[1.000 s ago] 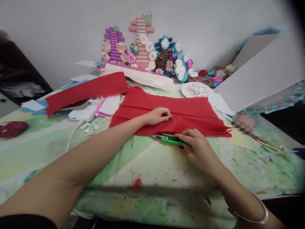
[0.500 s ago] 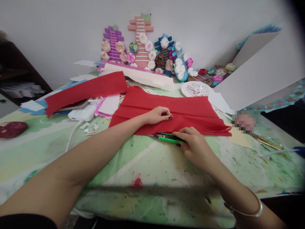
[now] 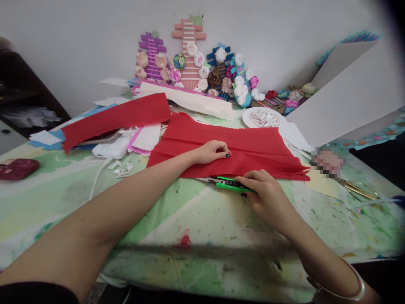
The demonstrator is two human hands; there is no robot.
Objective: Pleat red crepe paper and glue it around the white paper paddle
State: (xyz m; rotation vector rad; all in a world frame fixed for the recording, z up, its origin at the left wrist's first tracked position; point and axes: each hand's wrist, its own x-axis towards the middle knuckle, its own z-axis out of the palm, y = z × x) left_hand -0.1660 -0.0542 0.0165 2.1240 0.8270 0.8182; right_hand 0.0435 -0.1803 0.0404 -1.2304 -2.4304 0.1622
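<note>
A sheet of red crepe paper (image 3: 249,141) lies creased and folded across the table in front of me. My left hand (image 3: 213,152) rests on its middle, fingers curled and the thumb and fingertips pinched at a crease. At the near edge of the paper, my right hand (image 3: 265,192) is closed around a green utility knife (image 3: 232,184). The knife lies low and nearly flat, its tip pointing left and its upper side partly under the red edge. My right fingers cover the rear of the handle.
A long red strip (image 3: 117,120) lies at the left beside a white charger (image 3: 109,148) with a cord. Behind are a cream paper strip (image 3: 190,101), flower-decorated stick guitars (image 3: 190,59) and a plate (image 3: 249,120) of small white pieces. Gold-handled scissors (image 3: 360,190) lie right.
My right hand has slid a little to the right along the near paper edge with the utility knife. My left hand stays in place on the paper. The view has shifted slightly.
</note>
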